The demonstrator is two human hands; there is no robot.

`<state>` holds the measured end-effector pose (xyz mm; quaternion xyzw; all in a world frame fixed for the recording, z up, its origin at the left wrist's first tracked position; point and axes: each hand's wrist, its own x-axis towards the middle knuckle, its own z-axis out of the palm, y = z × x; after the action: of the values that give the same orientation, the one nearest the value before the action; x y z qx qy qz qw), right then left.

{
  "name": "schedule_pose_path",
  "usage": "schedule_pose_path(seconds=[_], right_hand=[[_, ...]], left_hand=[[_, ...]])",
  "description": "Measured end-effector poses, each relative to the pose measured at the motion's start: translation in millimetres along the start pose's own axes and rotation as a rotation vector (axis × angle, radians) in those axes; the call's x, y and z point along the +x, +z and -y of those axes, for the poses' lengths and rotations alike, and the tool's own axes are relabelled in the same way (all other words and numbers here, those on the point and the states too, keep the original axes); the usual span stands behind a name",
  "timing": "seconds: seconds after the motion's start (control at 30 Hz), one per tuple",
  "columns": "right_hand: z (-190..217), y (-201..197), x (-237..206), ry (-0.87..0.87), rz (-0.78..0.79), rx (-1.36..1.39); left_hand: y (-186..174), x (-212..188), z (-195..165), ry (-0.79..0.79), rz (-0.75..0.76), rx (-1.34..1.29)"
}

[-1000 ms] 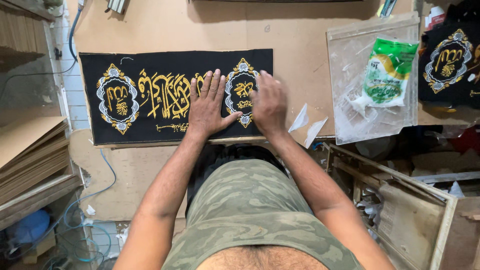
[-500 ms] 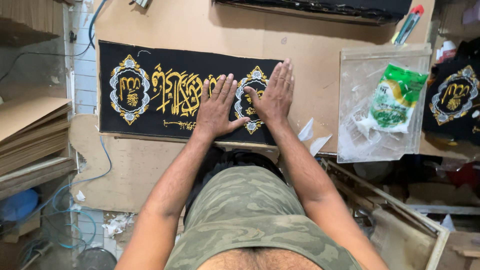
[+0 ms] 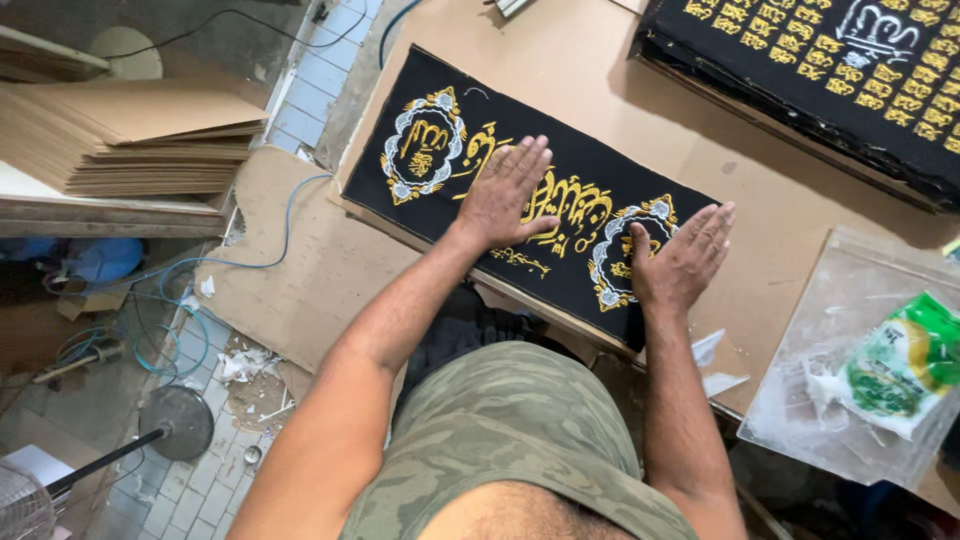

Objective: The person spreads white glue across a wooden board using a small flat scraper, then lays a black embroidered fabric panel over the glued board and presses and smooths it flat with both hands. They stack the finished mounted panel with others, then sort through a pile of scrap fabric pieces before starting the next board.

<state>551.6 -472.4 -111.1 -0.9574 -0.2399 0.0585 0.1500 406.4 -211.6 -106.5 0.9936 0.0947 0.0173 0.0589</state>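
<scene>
Far to our left, a stack of brown cardboard sheets [image 3: 140, 135] sits on a low shelf, and below it a blue cable [image 3: 215, 265] trails over the tiled floor [image 3: 185, 485], beside the round base of a fan stand [image 3: 180, 420]. Moving inward, the long black embroidered cloth panel [image 3: 520, 215] lies flat and slantwise on the cardboard-covered worktop [image 3: 600, 80], its near edge close to the worktop's front.

Our left hand [image 3: 510, 190] is spread wide, palm down, pressing on the gold lettering in the middle of the panel; it grips nothing. Half a second ago both hands lay close together over the right medallion. Now the left one has slid towards the panel's centre while our right hand [image 3: 685, 255], also flat with fingers splayed and holding nothing, rests at the right end, partly over the medallion [image 3: 625, 250] and partly on bare worktop. We judge the spreading of the hands to be a smoothing stroke over the cloth.

Further right, a clear plastic bag [image 3: 850, 360] holds a green and white packet [image 3: 905, 365], and a second black embroidered piece [image 3: 830, 70] is cut off by the top edge. Our palms hide part of the embroidery, and what lies under the panel we cannot tell.
</scene>
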Motion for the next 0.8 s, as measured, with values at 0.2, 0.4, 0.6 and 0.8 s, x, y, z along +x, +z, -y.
schedule_pose_path(seconds=[0.2,0.4,0.6,0.8], right_hand=[[8.0,9.8,2.8,0.048,0.02,-0.018],[27.6,10.3,4.9,0.066,-0.012,-0.017],[47.3,12.4,6.6,0.06,-0.045,-0.043],[62.6,16.9,6.1,0.045,-0.052,-0.08]], left_hand=[[-26.8,-5.8,108.0,-0.184,0.02,-0.042],[-44.1,-7.1,185.9,-0.232,0.047,-0.042],[-31.3,-4.8,219.0,-0.314,-0.222,-0.307],[-26.0,25.7,258.2,-0.671,-0.28,-0.78]])
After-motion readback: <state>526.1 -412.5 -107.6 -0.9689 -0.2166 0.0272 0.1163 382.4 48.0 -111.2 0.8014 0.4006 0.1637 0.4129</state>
